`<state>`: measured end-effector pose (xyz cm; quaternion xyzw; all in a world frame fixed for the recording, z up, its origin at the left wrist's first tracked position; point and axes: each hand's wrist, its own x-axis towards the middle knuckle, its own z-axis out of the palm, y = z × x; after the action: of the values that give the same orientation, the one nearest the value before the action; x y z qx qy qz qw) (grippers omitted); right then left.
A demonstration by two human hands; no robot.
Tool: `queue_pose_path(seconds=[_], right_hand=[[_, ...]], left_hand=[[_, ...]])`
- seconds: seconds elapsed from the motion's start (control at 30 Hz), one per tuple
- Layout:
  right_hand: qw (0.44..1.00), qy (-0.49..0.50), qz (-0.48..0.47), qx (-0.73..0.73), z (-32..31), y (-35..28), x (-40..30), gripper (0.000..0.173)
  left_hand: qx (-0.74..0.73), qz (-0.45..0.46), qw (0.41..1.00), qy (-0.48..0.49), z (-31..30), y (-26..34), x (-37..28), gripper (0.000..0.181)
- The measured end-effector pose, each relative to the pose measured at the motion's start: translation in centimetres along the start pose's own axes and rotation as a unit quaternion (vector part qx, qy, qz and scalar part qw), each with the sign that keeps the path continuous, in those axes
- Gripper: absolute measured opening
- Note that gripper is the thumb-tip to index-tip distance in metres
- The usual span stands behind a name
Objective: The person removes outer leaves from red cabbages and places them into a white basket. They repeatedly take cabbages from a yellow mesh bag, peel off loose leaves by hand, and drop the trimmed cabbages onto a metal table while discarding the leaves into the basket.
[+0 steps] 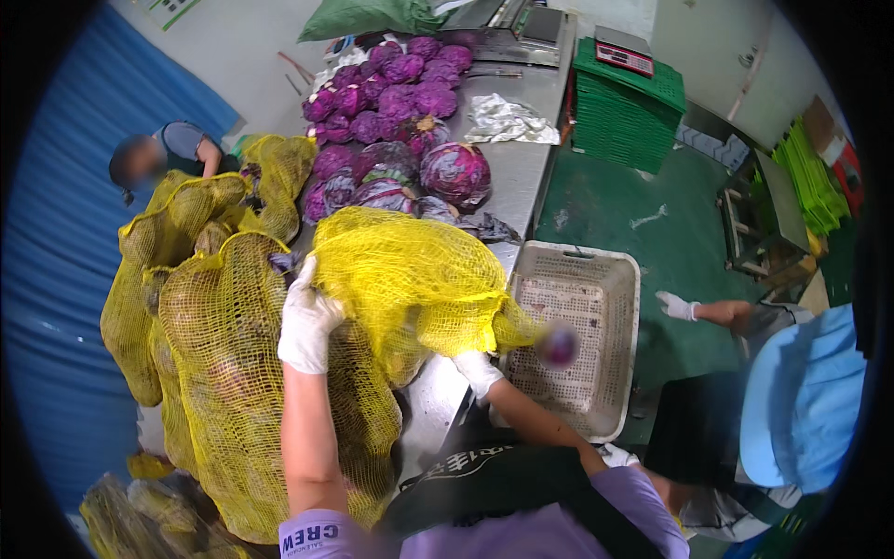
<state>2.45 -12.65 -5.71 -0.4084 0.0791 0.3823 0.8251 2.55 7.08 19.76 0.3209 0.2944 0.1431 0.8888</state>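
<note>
White gloves cover both of my hands. My left hand [307, 321] grips the upper left edge of a yellow mesh sack [412, 265] lying over the metal table [436, 395]. My right hand [478, 370] is at the sack's lower edge, its fingers partly hidden by the mesh, so its grip cannot be told. A blurred purple round thing, which looks like a red cabbage [557, 346], shows over the white plastic crate [632, 328], just right of the sack's end. Beyond the sack, many red cabbages [398, 101] cover the table, with a large leafy one [455, 175] nearest.
Full yellow mesh sacks [223, 377] lie to the left. A person [192, 150] bends behind them; another in a blue cap [796, 405] is close at right. Stacked green crates [621, 112] carry a scale [624, 52]. A crumpled white cloth [510, 119] lies on the table.
</note>
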Motion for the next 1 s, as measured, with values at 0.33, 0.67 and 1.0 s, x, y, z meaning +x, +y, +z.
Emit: queue_pose_path(seconds=[0.33,0.67,1.0], right_hand=[[0.997,0.024,-0.055,-0.043,1.0,0.0,-0.3,0.053],[0.995,-0.019,-0.079,0.052,3.6,-8.4,6.9,0.053],[0.976,-0.177,-0.121,0.049,20.5,-20.7,14.1,0.053]], left_hand=[[0.176,0.191,0.965,-0.034,4.2,-7.8,-2.8,0.036],[0.064,0.124,0.988,-0.072,10.9,-4.6,-1.6,0.037],[0.131,0.226,0.962,-0.084,11.3,7.9,-1.0,0.032]])
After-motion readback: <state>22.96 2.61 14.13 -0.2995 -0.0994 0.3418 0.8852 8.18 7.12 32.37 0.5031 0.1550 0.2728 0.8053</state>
